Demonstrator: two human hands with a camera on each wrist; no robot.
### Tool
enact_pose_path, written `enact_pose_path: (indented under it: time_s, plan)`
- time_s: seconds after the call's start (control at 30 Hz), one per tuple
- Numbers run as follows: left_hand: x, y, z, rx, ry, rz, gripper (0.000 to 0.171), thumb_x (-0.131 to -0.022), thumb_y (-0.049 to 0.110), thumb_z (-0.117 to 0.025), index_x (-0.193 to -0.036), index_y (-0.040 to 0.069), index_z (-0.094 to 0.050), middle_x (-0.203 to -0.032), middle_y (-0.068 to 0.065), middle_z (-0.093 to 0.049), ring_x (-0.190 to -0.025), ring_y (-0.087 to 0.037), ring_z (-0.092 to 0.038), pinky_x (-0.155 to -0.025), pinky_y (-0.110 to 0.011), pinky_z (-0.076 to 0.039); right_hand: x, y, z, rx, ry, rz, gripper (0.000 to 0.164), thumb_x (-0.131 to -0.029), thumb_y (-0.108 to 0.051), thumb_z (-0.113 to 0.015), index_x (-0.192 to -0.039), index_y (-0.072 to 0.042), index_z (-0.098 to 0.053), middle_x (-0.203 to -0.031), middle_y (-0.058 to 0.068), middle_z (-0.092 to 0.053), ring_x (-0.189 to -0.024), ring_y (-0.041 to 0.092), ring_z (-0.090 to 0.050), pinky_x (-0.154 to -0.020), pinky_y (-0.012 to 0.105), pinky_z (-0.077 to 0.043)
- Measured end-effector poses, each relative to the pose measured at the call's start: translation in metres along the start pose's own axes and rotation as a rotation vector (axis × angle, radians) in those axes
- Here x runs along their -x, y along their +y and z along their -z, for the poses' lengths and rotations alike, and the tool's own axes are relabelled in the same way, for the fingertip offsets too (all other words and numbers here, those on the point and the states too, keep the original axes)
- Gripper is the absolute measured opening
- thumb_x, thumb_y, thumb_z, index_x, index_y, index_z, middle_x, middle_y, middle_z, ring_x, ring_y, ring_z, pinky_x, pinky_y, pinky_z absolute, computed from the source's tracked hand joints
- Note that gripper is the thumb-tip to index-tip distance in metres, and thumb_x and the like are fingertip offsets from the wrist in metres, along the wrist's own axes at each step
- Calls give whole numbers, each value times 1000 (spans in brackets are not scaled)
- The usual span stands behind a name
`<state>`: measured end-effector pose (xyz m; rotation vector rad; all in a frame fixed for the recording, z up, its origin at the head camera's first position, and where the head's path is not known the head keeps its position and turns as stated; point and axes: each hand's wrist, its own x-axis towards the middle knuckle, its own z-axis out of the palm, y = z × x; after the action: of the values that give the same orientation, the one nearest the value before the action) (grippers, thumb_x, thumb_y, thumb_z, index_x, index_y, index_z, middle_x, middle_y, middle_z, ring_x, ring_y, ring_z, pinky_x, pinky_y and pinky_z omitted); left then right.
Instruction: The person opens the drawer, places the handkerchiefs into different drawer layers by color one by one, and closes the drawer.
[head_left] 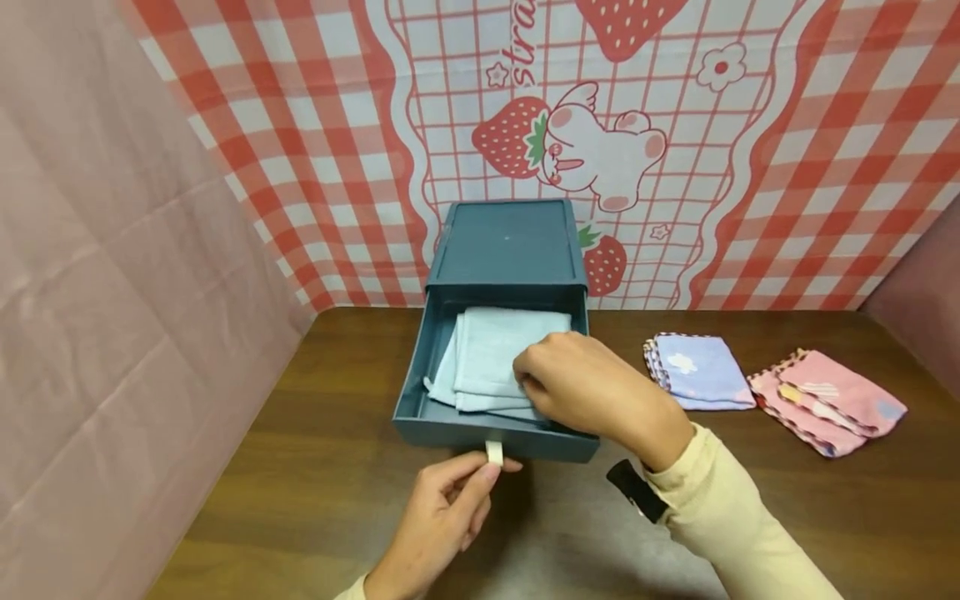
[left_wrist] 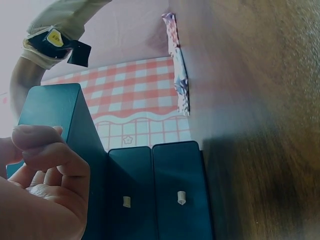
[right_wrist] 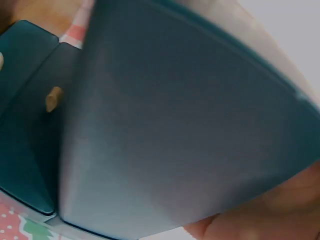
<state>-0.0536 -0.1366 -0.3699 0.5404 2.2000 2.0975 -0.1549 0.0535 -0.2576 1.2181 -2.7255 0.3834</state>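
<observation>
A dark teal drawer is pulled out from the top of a small drawer cabinet. Inside it lies a folded light blue towel. Below the drawer front, my left hand pinches the pale pull tab between thumb and fingers. My right hand reaches over the drawer's right side, its bent fingers pointing down at the towel's right edge. The fingertips are hidden, so I cannot tell whether they grip the cloth. In the right wrist view the drawer's side covers most of that hand.
Two closed drawers with pale tabs sit beneath the pulled-out one. To the right on the wooden table lie a folded blue-lilac towel and a folded pink towel. A checked strawberry cloth hangs behind.
</observation>
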Motion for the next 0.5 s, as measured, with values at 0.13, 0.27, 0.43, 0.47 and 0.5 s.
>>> enact_pose_path:
  time_s: [0.13, 0.27, 0.43, 0.47, 0.5]
  plan:
    - [-1, -1, -2, -1, -1, -31, 24, -106, 19, -49, -113, 8, -70, -53, -13, -45, -40, -4, -38, -31, -23, -32, 3, 3, -1, 0, 34, 15, 27, -89, -2, -59, -68, -18, -62, -56, -9, -43, -54, 8, -40, -52, 26, -37]
    - [-2, -1, -3, -3, -2, -39, 24, -106, 18, -49, -113, 7, -70, -53, -13, -45, -40, -4, -38, -31, -23, -33, 12, 5, -2, -19, 93, 24, 16, -93, -6, -61, -82, -13, -70, -70, -7, -61, -65, 8, -55, -62, 30, -49]
    - [0, 1, -4, -12, 6, -17, 25, -106, 22, -50, -111, 8, -71, -53, -13, -45, -40, -4, -39, -31, -23, -33, 29, 4, 4, 0, 233, 54, 9, -92, -9, -69, -99, -7, -73, -96, 1, -71, -93, 19, -65, -85, 41, -53]
    - [0, 1, -4, -12, 8, -15, 25, -106, 21, -50, -112, 8, -71, -53, -13, -45, -39, -4, -38, -31, -23, -34, 32, 4, 6, 10, 257, 61, 10, -91, -9, -70, -100, -7, -73, -98, 2, -70, -96, 21, -65, -87, 42, -53]
    - [1, 1, -3, -13, 12, -13, 25, -106, 22, -50, -111, 8, -71, -53, -13, -45, -39, -4, -38, -31, -23, -33, 36, 3, 8, 19, 279, 72, 10, -91, -9, -70, -101, -7, -73, -100, 2, -70, -98, 22, -64, -88, 43, -52]
